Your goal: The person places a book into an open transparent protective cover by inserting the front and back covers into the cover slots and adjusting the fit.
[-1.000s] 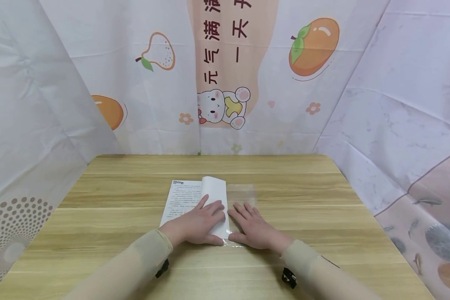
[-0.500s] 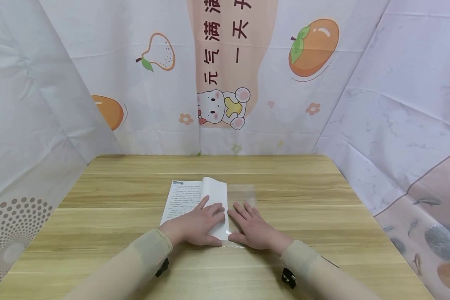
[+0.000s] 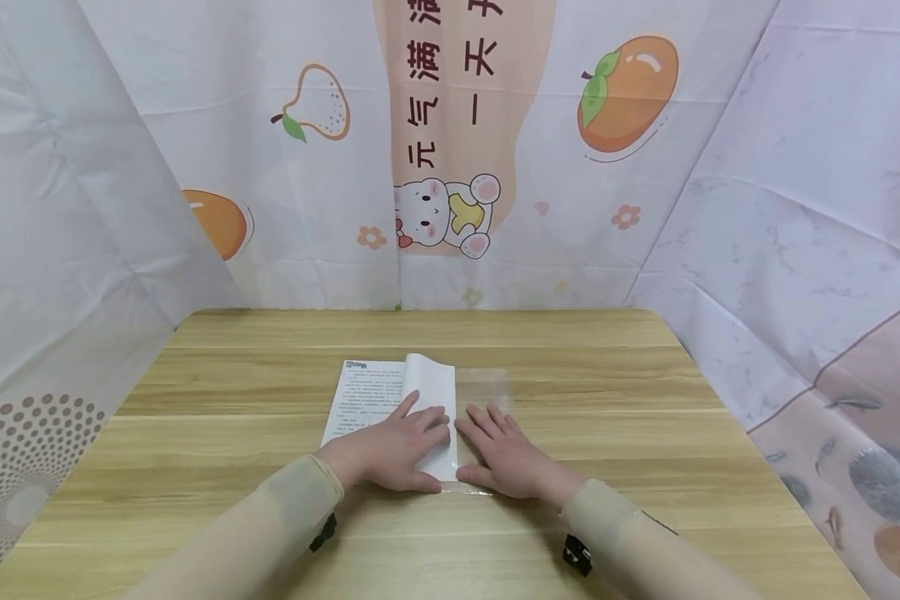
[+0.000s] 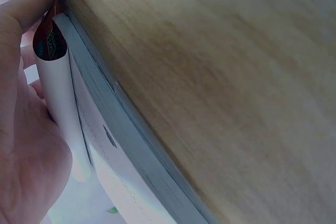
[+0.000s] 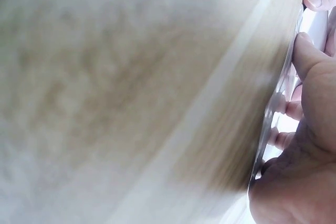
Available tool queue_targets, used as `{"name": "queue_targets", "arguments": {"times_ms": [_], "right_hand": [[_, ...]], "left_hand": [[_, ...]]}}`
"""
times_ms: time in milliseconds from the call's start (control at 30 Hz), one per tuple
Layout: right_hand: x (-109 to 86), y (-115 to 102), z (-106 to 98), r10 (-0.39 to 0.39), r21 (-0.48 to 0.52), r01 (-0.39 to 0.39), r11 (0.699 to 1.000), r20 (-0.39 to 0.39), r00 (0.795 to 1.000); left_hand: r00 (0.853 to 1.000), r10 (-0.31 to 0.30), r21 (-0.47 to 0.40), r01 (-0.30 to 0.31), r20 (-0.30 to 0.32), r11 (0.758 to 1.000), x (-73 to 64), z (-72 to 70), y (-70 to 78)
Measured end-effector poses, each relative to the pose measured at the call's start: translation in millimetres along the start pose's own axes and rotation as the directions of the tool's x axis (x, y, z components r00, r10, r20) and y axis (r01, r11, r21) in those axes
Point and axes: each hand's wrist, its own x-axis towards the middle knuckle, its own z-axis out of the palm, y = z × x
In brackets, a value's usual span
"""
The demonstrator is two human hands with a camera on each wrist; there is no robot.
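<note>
Closest, 2 sleeved forearms point(image 3: 247, 529) reach in over a wooden table point(image 3: 450, 558). The left hand point(image 3: 393, 450) lies, fingers apart, on a white flap point(image 3: 429, 383) bent over in a curl; the right hand point(image 3: 510, 461), its fingers also extended, rests on clear film point(image 3: 487, 382) just beside it. Neither looks clamped on anything. The flap, seemingly a cover, belongs to a thick book point(image 3: 360, 396) lying mid-table, its printed page showing on the left. The step in hand appears to be fitting the flap's edge to the film; whether it sits inside, I cannot tell. The next move probably calls for flat, even pressure and a straight edge, without creases. Farthest off hangs a white curtain point(image 3: 330, 200) with fruit drawings.
</note>
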Motion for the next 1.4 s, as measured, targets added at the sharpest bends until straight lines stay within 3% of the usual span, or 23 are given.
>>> {"name": "queue_targets", "arguments": {"times_ms": [200,433,833,1100,1400], "right_hand": [[0.4,0,0,-0.004,-0.006,0.004,1.0,0.002,1.0],[0.0,0,-1,-0.004,-0.009,0.004,1.0,0.006,1.0],[0.3,0,2,0.005,-0.03,-0.005,1.0,0.013,1.0],[0.3,-1,0,0.013,-0.039,-0.012,0.999,0.02,1.0],[0.9,-1,1,0.009,-0.04,-0.009,0.999,0.016,1.0]], "left_hand": [[1.0,0.004,0.009,-0.004,0.005,1.0,-1.1,-1.8,0.7],[0.999,0.049,0.044,-0.049,0.007,0.998,-1.6,-3.1,0.6],[0.999,0.012,0.044,-0.014,0.032,0.999,-8.4,-6.3,0.1],[0.999,0.021,0.035,-0.023,0.045,0.999,-10.2,-9.8,-2.5],[0.999,0.035,0.046,-0.036,0.019,0.998,-9.9,-9.0,-3.6]]}}
